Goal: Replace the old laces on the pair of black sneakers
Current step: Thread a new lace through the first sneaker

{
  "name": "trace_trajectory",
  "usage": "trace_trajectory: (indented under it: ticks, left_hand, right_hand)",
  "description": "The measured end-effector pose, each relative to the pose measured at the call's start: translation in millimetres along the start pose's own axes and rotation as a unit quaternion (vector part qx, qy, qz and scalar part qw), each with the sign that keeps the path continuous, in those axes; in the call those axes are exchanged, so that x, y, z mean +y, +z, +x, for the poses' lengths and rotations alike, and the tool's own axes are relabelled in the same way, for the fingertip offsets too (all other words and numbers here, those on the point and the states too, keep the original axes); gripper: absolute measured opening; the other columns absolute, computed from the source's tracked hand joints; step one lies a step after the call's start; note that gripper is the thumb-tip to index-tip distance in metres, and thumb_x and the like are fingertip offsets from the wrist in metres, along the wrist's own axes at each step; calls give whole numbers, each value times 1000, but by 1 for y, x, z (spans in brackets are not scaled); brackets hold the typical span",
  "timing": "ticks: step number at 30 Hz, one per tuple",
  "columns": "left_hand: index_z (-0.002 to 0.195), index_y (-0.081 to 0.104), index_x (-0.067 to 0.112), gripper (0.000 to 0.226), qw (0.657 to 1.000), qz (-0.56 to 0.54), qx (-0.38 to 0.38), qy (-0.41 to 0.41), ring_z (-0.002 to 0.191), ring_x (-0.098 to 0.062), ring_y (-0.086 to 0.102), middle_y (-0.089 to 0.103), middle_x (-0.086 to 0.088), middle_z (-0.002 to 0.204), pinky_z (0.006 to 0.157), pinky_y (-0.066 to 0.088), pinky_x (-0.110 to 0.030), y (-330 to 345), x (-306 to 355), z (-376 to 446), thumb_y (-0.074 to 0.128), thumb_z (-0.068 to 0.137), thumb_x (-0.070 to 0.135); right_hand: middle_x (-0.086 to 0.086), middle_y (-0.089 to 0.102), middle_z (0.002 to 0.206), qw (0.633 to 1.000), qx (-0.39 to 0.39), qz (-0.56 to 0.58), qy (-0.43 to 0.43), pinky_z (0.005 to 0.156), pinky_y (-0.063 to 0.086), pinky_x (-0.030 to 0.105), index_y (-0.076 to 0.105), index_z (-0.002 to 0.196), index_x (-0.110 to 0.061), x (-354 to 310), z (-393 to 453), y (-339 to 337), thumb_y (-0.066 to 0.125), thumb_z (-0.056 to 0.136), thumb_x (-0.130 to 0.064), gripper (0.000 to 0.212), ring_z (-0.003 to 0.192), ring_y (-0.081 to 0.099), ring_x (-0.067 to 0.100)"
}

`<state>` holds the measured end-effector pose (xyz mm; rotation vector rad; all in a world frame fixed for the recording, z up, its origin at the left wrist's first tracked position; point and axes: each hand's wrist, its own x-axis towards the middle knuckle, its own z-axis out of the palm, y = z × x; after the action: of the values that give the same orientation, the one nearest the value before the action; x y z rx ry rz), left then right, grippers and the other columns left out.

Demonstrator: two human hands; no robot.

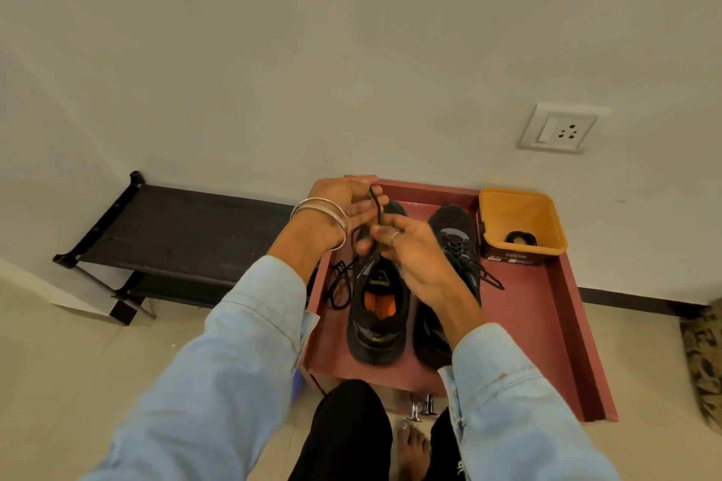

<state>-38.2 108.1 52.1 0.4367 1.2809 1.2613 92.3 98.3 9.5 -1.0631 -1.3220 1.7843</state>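
Observation:
Two black sneakers stand side by side on a reddish table. The left sneaker shows its orange insole. The right sneaker is laced, its lace ends trailing to the right. My left hand and my right hand are raised above the left sneaker's front. Both pinch a black lace that runs between them and hangs down to the shoe. A loose length of black lace lies on the table left of the shoe.
A yellow tub with a coiled black lace inside sits at the table's back right corner. A black shoe rack stands against the wall on the left. My leg and bare foot are below the table's front edge.

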Motion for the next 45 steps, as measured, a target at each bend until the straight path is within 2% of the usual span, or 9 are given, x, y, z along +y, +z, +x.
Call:
trace_trajectory:
  ticks: [6, 11, 14, 16, 20, 26, 33, 38, 45]
  left_hand:
    - [130, 50, -3, 42, 990, -101, 94, 42, 80, -17, 61, 61, -8, 91, 82, 54, -26, -19, -2, 12, 45, 89, -14]
    - [145, 33, 15, 60, 987, 107, 122, 20, 81, -19, 57, 59, -12, 119, 70, 50, -28, -37, -32, 27, 53, 90, 1]
    - [132, 50, 30, 52, 863, 482, 144, 56, 109, -29, 52, 54, -11, 129, 93, 45, -41, -42, -49, 35, 64, 83, 37]
    - [127, 53, 43, 48, 804, 559, 121, 164, 119, -29, 39, 47, -4, 126, 99, 38, -43, -31, -51, 28, 64, 81, 47]
    - [107, 71, 27, 23, 822, 454, -42, 341, 105, -18, 54, 64, -1, 107, 94, 41, -31, -9, -48, 17, 67, 84, 27]
    - [81, 69, 16, 10, 893, 380, -11, 242, 85, -20, 66, 70, -4, 84, 87, 53, -43, -23, -50, 27, 63, 88, 17]
    - [106, 69, 11, 24, 883, 388, -91, 250, 92, -13, 66, 71, -2, 97, 87, 52, -24, -17, -59, 19, 70, 83, 9]
    - [90, 75, 10, 9, 881, 388, 39, 268, 69, -5, 63, 69, 3, 74, 80, 54, -23, -17, -55, 17, 71, 82, 12]
    - [80, 74, 15, 15, 850, 382, 320, 168, 76, -25, 66, 71, -6, 80, 70, 51, -29, -55, -50, 30, 63, 86, 23]
  right_hand:
    - [4, 51, 57, 991, 126, -42, 29, 61, 46, 30, 70, 80, -2, -26, -9, -53, 65, 90, -13, 16, 53, 46, 15]
    - [-2, 45, 53, 969, 229, -92, 3, 51, 42, 23, 70, 78, -7, -42, -11, -81, 65, 91, -25, 22, 41, 37, 6]
    - [-5, 44, 50, 964, 210, -161, -5, 46, 40, 22, 71, 77, -6, -38, -5, -74, 65, 91, -28, 26, 43, 38, 7]
    - [-13, 45, 43, 962, 181, -202, -1, 48, 40, 26, 72, 74, -8, -33, 1, -62, 67, 90, -29, 26, 46, 39, 9]
    - [-5, 50, 49, 963, 135, -233, 6, 48, 41, 28, 73, 74, -7, -29, 11, -42, 68, 89, -28, 26, 48, 42, 12]
    - [5, 52, 57, 969, 138, -204, 23, 49, 40, 28, 72, 78, 0, -27, 13, -51, 68, 89, -26, 29, 49, 41, 13]
    - [4, 55, 60, 973, 98, -208, 35, 48, 41, 25, 73, 75, -6, -23, 14, -47, 67, 89, -27, 25, 47, 42, 8]
    - [1, 49, 55, 974, 105, -197, 47, 47, 40, 23, 71, 74, -5, -20, 10, -53, 66, 91, -26, 27, 43, 40, 7]
    - [6, 57, 65, 967, 101, -219, 84, 50, 45, 22, 68, 91, 1, -14, 7, -76, 47, 99, -6, 24, 47, 47, 9]
